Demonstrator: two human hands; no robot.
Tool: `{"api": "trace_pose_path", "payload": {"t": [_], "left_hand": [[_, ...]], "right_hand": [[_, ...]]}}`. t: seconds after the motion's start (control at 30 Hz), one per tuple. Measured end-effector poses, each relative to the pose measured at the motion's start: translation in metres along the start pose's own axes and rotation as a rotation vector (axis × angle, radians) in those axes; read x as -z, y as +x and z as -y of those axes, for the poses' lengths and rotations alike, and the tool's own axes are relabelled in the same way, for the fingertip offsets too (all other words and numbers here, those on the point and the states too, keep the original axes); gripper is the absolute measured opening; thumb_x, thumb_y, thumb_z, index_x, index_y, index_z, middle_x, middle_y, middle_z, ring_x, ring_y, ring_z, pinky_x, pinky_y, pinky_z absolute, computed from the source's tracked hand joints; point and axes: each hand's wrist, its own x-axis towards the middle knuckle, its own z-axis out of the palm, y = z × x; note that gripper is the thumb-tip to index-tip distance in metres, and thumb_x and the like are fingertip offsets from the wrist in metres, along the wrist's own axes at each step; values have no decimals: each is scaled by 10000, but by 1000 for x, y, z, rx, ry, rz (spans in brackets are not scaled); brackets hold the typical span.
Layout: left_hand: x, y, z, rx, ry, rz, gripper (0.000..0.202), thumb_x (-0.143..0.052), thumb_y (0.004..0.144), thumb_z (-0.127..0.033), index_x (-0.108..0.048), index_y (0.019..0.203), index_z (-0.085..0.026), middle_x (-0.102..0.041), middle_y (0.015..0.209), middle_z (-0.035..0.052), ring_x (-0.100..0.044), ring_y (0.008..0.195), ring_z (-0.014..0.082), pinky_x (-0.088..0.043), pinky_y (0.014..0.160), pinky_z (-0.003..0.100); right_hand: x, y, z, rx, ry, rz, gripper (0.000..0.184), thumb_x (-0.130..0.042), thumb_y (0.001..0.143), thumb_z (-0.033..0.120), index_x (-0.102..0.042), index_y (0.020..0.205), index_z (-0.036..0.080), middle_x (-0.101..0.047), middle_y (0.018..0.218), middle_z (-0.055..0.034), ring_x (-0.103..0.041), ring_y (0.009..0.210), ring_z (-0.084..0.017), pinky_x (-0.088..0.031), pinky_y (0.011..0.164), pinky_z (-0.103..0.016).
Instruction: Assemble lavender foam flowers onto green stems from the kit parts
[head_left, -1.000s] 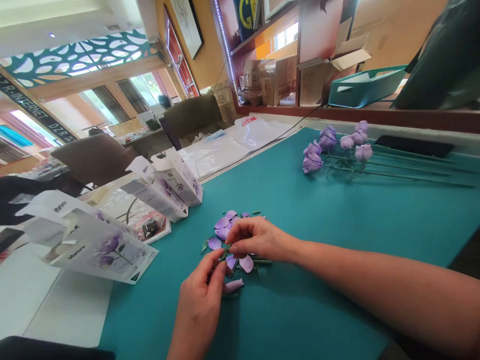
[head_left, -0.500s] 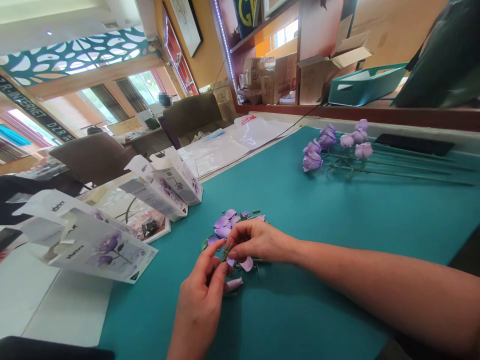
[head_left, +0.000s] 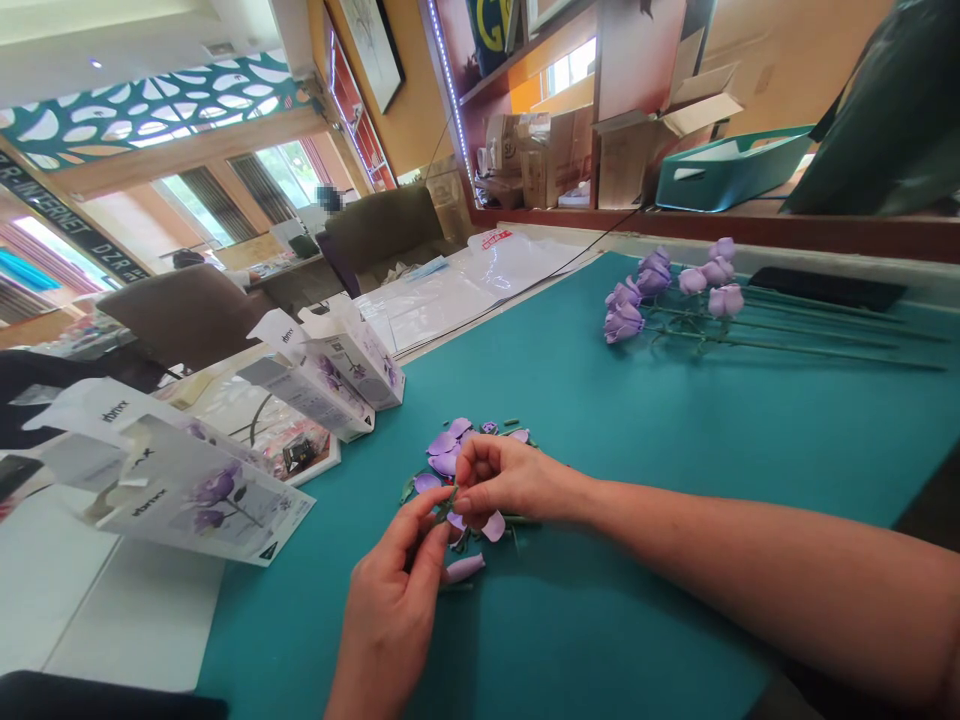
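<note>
While the two hands work close together over the teal mat [head_left: 675, 420], the person's left hand [head_left: 394, 610] comes up from the near edge, its thumb and fingers nearly closed in a pinch on a small green stem piece [head_left: 448, 505]. The right hand [head_left: 510, 480] reaches in from the side, fingers curled and fingertips [head_left: 469, 470] right at the top of that piece; whether it has its own hold on the piece, or on anything else, cannot be told from here. Both hands sit directly over a loose scatter of lilac foam petals [head_left: 442, 450], with one more petal [head_left: 493, 526] just beside the right hand and a rolled petal [head_left: 466, 568] just below the left. Farther along the mat, well apart from the hands, lie several finished purple flowers [head_left: 652, 300] on long green stems, and beyond their stems a flat black object [head_left: 825, 293]. Printed white boxes [head_left: 202, 490] showing purple flowers stand open at the mat's edge. A plastic bag [head_left: 510, 270] lies behind them, below a shelf edge holding cardboard boxes [head_left: 555, 160] and a teal tray [head_left: 731, 170].
</note>
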Motion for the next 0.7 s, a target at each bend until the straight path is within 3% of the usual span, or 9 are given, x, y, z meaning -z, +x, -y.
{"api": "trace_pose_path", "payload": {"t": [0.3, 0.4, 0.5, 0.57, 0.63, 0.7], "left_hand": [[-4, -1, 1, 15, 76, -118, 308, -554, 780, -469, -680, 906, -217, -660, 648, -22, -560, 517, 128, -485, 493, 245], [-1, -1, 2, 39, 95, -152, 335, -570, 749, -509, -685, 885, -225, -665, 632, -19, -560, 513, 139, -484, 496, 252], [2, -1, -1, 72, 108, -215, 338, -568, 735, -535, -683, 856, -241, -664, 634, -22, -594, 567, 156, -498, 535, 251], [5, -1, -4, 89, 134, -240, 337, -561, 734, -542, -678, 847, -247, -660, 635, -25, -602, 591, 160, -492, 544, 249], [7, -1, -5, 100, 157, -248, 346, -557, 731, -550, -672, 851, -246, -662, 646, -20, -605, 612, 168, -486, 550, 257], [8, -1, -6, 103, 161, -252, 357, -544, 734, -556, -666, 858, -244, -665, 655, -14, -605, 624, 176, -485, 558, 270]], "right_hand": [[-2, -2, 4, 29, -143, 47, 307, -758, 604, 265, -510, 753, 163, -593, 581, 59, -570, 533, -86, -452, 522, -213], [10, -3, 23, 110, -306, -62, 158, -673, 691, 212, -555, 777, 150, -587, 622, 48, -546, 553, -76, -454, 563, -220], [28, -6, 46, 163, -644, -244, 48, -595, 760, 181, -607, 783, 141, -567, 631, 39, -501, 558, -74, -411, 544, -207], [38, -10, 59, 137, -963, -274, 66, -589, 771, 176, -645, 782, 143, -591, 656, 24, -502, 592, -82, -383, 551, -204], [42, -15, 67, 31, -1284, -183, 95, -586, 754, 145, -679, 774, 156, -628, 684, 9, -517, 618, -92, -357, 553, -207], [38, -21, 70, -119, -1554, -13, 151, -578, 722, 111, -706, 771, 174, -661, 714, -5, -535, 628, -108, -327, 529, -218]]}}
